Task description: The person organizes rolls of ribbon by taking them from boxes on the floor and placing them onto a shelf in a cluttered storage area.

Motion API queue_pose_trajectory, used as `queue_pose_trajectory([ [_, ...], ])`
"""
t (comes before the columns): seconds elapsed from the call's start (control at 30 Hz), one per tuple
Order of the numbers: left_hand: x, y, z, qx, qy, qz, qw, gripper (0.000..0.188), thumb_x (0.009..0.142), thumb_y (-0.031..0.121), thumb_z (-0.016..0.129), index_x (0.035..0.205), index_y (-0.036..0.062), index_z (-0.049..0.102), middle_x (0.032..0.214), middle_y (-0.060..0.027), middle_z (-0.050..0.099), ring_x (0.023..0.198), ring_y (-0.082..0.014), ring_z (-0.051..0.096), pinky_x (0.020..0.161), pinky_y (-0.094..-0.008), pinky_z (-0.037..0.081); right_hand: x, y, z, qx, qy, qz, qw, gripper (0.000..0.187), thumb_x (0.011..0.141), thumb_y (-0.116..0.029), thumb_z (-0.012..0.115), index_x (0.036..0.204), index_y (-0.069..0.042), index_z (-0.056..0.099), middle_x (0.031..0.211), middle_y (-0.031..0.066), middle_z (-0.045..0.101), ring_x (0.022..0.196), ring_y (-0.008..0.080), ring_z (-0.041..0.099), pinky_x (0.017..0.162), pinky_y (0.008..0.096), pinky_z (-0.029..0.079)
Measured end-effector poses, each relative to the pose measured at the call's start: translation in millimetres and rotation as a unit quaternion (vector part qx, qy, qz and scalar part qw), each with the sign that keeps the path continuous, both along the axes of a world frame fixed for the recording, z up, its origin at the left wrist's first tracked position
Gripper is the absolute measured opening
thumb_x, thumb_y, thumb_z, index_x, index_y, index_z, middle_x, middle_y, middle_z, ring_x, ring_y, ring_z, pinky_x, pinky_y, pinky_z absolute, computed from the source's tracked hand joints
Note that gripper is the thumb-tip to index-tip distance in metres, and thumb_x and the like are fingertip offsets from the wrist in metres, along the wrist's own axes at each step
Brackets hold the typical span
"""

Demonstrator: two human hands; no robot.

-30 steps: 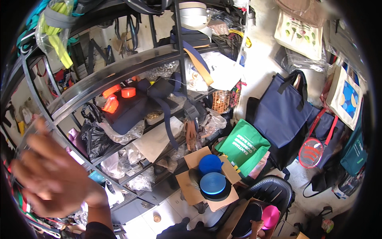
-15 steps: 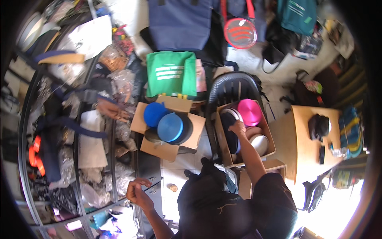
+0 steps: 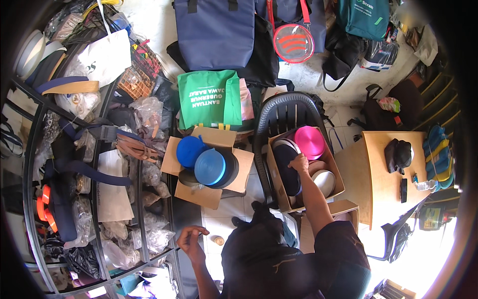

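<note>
My right hand point(image 3: 298, 163) reaches into a cardboard box point(image 3: 285, 203), its fingers closed on the edge of a dark navy roll of strap webbing point(image 3: 289, 175). Beside that roll, in the same box, are a bright pink roll of webbing point(image 3: 309, 142), a cream roll point(image 3: 323, 182) and a brown one partly behind my forearm. My left hand point(image 3: 191, 242) hangs low over the floor, well away from the boxes. Its fingers are loosely bent and apart, and nothing shows in them.
The box rests on a black plastic chair point(image 3: 285, 103). To its left, an open cardboard box point(image 3: 205, 197) holds blue and dark rolls. Crammed black shelving point(image 3: 141, 212) fills the left side; a wooden table point(image 3: 374, 172) stands right. Bags, including a green bag point(image 3: 209, 99), line the back.
My left hand has shifted right and slightly down. My right hand stays at the navy roll, almost unmoved. The whole view has shifted a little.
</note>
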State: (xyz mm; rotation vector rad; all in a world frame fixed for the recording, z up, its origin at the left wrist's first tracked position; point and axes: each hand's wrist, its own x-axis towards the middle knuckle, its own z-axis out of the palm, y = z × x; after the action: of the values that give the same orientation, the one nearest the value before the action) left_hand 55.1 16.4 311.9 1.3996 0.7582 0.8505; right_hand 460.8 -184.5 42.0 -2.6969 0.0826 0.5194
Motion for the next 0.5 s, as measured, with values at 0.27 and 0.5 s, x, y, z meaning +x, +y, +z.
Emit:
queue_pose_trajectory([
  [0.27, 7, 2, -3, -0.019, 0.009, -0.030, 0.999, 0.018, 0.088, 0.012, 0.057, 0.078, -0.0031, 0.058, 0.071, -0.0125, 0.063, 0.066, -0.0175, 0.060, 0.067, -0.0302, 0.047, 9, -14, -12, 0.005, 0.022, 0.025, 0.999, 0.070, 0.051, -0.028, 0.087, 0.109, 0.000, 0.059, 0.104, 0.0180, 0.066, 0.102, 0.0338, 0.063, 0.089, 0.0398, 0.050],
  [0.5, 10, -5, -9, -0.017, 0.020, -0.068, 0.997, 0.017, 0.088, 0.011, 0.054, 0.077, -0.0028, 0.056, 0.067, -0.0120, 0.058, 0.062, -0.0190, 0.057, 0.063, -0.0325, 0.049, -36, -17, 18, -0.022, -0.122, -0.001, 0.992, 0.101, 0.055, -0.041, 0.086, 0.136, -0.008, 0.035, 0.134, 0.0119, 0.046, 0.127, 0.0276, 0.042, 0.102, 0.0451, 0.038],
])
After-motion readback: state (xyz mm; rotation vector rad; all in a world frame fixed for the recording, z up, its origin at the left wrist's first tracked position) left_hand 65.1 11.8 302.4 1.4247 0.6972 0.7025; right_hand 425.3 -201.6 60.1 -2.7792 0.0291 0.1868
